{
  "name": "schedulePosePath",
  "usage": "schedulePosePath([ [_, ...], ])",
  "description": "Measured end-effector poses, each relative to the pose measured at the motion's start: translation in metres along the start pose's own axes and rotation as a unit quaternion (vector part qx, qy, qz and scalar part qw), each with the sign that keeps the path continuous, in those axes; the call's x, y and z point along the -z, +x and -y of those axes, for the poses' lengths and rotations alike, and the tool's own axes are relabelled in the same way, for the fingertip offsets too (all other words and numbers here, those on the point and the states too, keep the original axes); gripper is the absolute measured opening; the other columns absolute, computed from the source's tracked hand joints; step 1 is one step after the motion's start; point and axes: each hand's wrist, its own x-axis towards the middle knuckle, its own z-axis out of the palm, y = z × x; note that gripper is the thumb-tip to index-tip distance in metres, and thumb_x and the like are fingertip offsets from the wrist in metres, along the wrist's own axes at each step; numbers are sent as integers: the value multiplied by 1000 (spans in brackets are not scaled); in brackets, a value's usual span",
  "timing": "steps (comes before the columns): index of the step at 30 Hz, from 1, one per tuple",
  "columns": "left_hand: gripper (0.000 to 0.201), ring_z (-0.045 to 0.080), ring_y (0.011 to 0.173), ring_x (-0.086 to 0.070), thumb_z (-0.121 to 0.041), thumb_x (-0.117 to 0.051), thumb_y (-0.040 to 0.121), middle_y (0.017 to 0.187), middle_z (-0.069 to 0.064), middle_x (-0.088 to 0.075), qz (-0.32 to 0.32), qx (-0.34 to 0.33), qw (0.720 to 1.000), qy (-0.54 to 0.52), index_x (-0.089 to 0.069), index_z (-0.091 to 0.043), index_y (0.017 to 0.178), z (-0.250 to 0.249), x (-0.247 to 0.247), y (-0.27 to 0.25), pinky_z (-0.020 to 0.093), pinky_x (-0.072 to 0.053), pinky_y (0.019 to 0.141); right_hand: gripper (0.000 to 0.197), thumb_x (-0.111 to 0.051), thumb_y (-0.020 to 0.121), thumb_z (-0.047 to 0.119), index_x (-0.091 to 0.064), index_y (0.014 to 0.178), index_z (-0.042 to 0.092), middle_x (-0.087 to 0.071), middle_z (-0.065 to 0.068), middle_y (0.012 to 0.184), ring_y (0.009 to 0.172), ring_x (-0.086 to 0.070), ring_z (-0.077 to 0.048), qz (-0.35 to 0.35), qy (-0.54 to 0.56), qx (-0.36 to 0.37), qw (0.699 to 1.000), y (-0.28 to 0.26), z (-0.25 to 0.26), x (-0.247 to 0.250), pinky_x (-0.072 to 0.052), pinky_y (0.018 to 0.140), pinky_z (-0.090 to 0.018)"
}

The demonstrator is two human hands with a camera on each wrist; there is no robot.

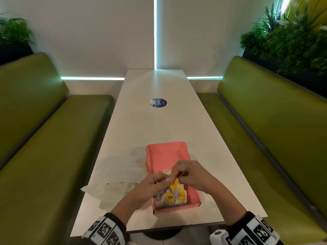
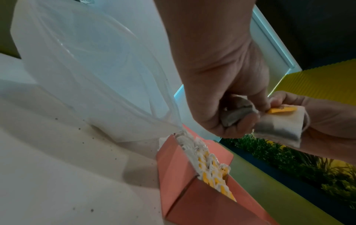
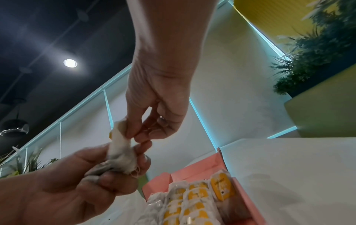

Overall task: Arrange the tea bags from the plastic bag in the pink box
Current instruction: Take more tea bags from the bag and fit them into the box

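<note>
The open pink box (image 1: 166,152) lies on the white table (image 1: 154,124), its near half filled with rows of yellow-tagged tea bags (image 1: 174,197). Both hands meet just above it. My left hand (image 1: 161,181) grips a small bunch of tea bags (image 2: 236,114) in its curled fingers. My right hand (image 1: 177,174) pinches one tea bag (image 2: 279,129) with a yellow tag, right against the left hand's bunch. In the right wrist view this tea bag (image 3: 121,146) sits between both hands, over the packed tea bags (image 3: 192,197). The clear plastic bag (image 1: 116,174) lies crumpled left of the box.
Green benches (image 1: 44,156) run along both sides of the table. A round blue sticker (image 1: 159,102) sits at mid table. Potted plants (image 1: 292,43) stand behind the benches. The far half of the pink box shows bare floor.
</note>
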Motion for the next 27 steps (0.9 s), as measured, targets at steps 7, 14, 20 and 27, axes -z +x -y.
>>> schedulePosePath([
  [7,18,11,50,-39,-27,-64,80,60,2,-54,-48,-73,995,-53,-67,-9,80,-3,-1,-2,19,-35,44,26,-65,84,4,-68,92,28,-58,8,92,66,-53,1,-121,106,-22,987,1,-7,-7,-44,59,-14],
  [14,11,13,44,-36,-15,-65,83,58,6,-49,-146,-115,980,-67,-58,-10,76,-7,-5,0,20,-31,40,31,-81,69,27,-62,93,18,-56,8,99,73,-57,0,-110,57,-77,989,-3,-12,-23,-47,66,-17],
  [20,6,10,45,-38,-13,-64,86,55,-2,-54,-159,-108,981,-24,-64,-9,90,-8,-6,0,21,-32,41,8,-78,73,14,-72,76,8,-59,4,97,75,-58,-8,-160,56,-53,984,3,-15,-25,-50,74,-30],
  [27,11,9,49,-42,-23,-71,81,54,-3,-54,-260,-108,958,54,-67,-17,73,-5,-3,7,25,-37,50,7,-71,80,13,-73,77,7,-62,6,92,72,-58,-3,-194,47,-62,978,2,-14,-15,-45,69,-16],
])
